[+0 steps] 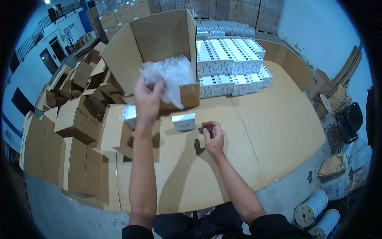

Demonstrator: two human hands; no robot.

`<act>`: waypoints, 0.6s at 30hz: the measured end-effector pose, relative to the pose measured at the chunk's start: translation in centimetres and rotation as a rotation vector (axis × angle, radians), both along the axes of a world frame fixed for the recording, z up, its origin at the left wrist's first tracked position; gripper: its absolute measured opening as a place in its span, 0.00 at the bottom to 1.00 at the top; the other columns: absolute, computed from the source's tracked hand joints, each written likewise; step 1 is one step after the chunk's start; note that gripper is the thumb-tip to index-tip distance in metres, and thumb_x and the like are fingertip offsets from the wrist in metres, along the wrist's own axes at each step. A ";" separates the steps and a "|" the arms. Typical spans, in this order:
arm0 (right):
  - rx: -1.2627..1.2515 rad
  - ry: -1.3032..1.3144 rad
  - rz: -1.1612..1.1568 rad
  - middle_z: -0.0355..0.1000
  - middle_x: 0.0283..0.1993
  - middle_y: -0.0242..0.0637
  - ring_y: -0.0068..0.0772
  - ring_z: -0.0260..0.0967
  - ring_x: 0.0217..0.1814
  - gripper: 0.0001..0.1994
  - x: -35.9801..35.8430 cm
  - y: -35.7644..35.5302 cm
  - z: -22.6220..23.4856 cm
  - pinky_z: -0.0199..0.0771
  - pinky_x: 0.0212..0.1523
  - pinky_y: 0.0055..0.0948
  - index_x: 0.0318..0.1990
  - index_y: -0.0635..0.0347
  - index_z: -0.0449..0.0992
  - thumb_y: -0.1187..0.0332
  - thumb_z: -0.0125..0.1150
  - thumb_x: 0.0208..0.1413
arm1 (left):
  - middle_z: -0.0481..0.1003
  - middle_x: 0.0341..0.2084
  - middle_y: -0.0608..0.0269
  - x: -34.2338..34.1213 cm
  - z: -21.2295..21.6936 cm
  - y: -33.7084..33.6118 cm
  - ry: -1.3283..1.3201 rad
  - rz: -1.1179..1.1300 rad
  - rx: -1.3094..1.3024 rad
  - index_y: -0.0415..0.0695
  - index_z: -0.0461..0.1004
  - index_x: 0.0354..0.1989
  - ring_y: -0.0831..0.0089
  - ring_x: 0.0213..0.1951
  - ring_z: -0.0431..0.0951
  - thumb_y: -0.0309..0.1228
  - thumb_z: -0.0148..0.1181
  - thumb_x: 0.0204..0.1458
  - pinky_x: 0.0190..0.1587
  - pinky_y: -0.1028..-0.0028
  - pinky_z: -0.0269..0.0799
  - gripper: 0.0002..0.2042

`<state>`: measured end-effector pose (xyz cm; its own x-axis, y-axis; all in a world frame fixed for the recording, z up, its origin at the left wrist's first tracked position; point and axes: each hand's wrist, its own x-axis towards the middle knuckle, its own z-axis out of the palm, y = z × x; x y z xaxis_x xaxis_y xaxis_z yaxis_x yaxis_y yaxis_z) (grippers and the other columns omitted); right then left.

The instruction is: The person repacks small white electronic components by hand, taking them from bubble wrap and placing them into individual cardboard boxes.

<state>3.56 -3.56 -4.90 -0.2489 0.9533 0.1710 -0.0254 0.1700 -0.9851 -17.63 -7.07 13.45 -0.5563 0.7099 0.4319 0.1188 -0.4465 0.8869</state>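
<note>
Cardboard-covered tabletop [278, 131], center frame: small white box [184, 122] sits just left of your right grip [215, 142], long axis left-right. Right's nearer, loosely apart, empty. Your left grip [147, 99] is at the plastic wrap [171, 73]; can't tell if clamped.

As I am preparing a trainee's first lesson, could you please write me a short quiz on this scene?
1. Which hand is nearer the clear plastic wrap?
2. True or false: the small white box stands to the left of the right hand.
3. Seen from the person, where are the stacked white boxes relative to the open carton? (A) inside it (B) to its left (C) to its right

Key: 1. The left hand. 2. True. 3. C.
</note>
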 end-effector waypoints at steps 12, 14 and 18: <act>0.030 -0.058 0.186 0.70 0.27 0.24 0.16 0.68 0.30 0.05 2.8 -9.4 0.2 0.70 0.32 0.22 0.40 0.64 0.77 0.71 0.63 0.63 | 0.78 0.37 0.63 9.7 -18.3 -13.2 -0.136 -0.083 -0.363 0.36 0.71 0.53 0.78 0.38 0.78 0.17 0.55 0.59 0.41 0.77 0.75 0.13; 0.032 -0.037 0.126 0.70 0.27 0.23 0.13 0.65 0.29 0.06 3.0 -9.8 0.5 0.66 0.30 0.21 0.39 0.64 0.76 0.70 0.59 0.66 | 0.78 0.35 0.63 9.3 -19.3 -13.9 -0.176 0.050 -0.280 0.35 0.71 0.52 0.79 0.37 0.78 0.17 0.54 0.58 0.41 0.78 0.76 0.13; -0.027 0.027 0.015 0.70 0.23 0.31 0.20 0.66 0.25 0.08 3.2 -9.6 -0.1 0.68 0.28 0.27 0.37 0.64 0.76 0.68 0.58 0.65 | 0.80 0.35 0.62 9.2 -18.5 -15.1 -0.235 0.183 -0.342 0.36 0.72 0.51 0.79 0.34 0.79 0.23 0.55 0.61 0.38 0.80 0.75 0.11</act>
